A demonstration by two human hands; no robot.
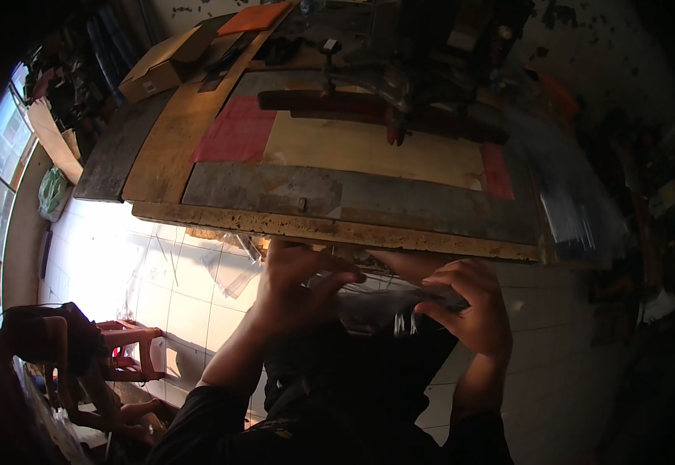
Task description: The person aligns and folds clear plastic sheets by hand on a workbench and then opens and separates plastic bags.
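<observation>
Just below the table's front edge, in front of my lap, a bundle of thin clear plastic film [388, 304] stretches between my hands. My left hand [298, 275] pinches its left end with thumb and fingers. At the right end, my right hand [469, 302] has its fingers curled over the film, thumb underneath. Shiny creases show in the plastic, but whether it is bags or loose sheets I cannot tell. Some of its far edge is hidden under the tabletop.
A worktable [337, 229] carries a dark machine bar [384, 105] over a yellow sheet [368, 151] with red ends. A cardboard box [168, 63] sits back left. Clear plastic bags [574, 213] hang at the right. A person [66, 349] bends near a red stool [147, 353].
</observation>
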